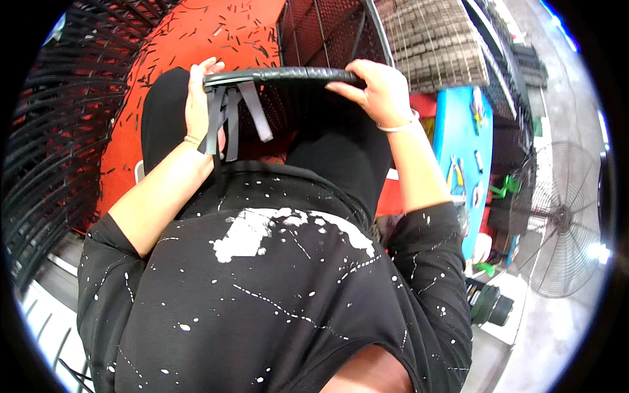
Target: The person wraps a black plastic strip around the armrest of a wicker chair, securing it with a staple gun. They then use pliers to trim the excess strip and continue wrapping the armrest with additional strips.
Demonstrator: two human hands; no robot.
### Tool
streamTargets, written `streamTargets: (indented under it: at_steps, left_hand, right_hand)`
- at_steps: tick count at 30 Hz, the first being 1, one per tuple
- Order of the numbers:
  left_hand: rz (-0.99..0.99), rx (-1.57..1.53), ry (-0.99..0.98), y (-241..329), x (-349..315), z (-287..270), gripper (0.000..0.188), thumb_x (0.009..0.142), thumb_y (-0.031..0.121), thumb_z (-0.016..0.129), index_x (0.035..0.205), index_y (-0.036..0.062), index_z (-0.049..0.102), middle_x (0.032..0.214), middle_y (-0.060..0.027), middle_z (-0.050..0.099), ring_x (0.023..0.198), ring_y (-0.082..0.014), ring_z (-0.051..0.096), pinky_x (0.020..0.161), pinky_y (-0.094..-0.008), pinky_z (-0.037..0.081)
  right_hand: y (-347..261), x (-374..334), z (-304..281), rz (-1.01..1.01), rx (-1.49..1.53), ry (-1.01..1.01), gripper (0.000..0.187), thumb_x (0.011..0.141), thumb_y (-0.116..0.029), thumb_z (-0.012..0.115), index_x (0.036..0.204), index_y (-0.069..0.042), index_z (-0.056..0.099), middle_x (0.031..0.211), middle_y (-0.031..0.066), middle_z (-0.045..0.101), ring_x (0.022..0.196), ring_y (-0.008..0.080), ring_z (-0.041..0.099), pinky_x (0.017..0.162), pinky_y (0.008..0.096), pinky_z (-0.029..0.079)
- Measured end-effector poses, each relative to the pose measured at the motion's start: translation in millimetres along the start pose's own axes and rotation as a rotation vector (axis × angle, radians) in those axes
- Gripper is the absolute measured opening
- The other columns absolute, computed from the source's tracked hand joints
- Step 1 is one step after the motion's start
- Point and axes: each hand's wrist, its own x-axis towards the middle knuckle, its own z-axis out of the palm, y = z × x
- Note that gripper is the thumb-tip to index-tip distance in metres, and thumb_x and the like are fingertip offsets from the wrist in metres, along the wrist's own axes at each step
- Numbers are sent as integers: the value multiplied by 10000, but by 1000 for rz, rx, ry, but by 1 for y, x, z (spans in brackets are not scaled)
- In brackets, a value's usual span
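Across my lap runs a black bar [288,75] wrapped in flat strip, like the rim of a wicker furniture frame. My left hand [198,98] grips its left end, where several loose grey strips [255,112] dangle toward my waist. Around the right end, my right hand [381,90] is closed with the thumb along the near side. Below the bar, a dark perforated or woven surface partly shows between my legs; I cannot tell whether it joins the bar.
Small black scraps [226,29] litter the red floor. Black curved rods [59,131] crowd the left side. A grey-brown woven panel [432,46] stands at the far right. Yellow-handled pliers [456,171] lie on a blue bench [447,137]; beyond it is a large fan [561,217].
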Motion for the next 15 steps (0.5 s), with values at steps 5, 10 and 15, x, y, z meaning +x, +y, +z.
streamTargets:
  at_steps: [5,10,15]
  left_hand:
    - [3,-169,57,7,32,-12,399,1032,365,535,1292,64,570,1214,-83,631,1000,-202,618,913,-349,505]
    - [190,-124,-16,7,81,-22,338,1024,367,594,1199,79,629,1119,-80,697,1011,-195,653,949,-354,510]
    - [290,63,-9,4,99,-44,288,1047,287,565,1109,32,684,1001,-12,687,916,-124,621,854,-297,476]
  right_hand:
    - [-35,10,-6,-7,-81,-61,408,804,-467,801,759,-81,677,629,113,615,583,315,632,532,397,477]
    - [-65,21,-12,-43,-131,-209,503,846,-479,768,626,-64,589,526,155,526,505,352,576,488,417,437]
    - [-77,54,-17,-28,100,-285,483,825,-517,764,669,-83,619,574,78,581,531,284,606,522,384,482]
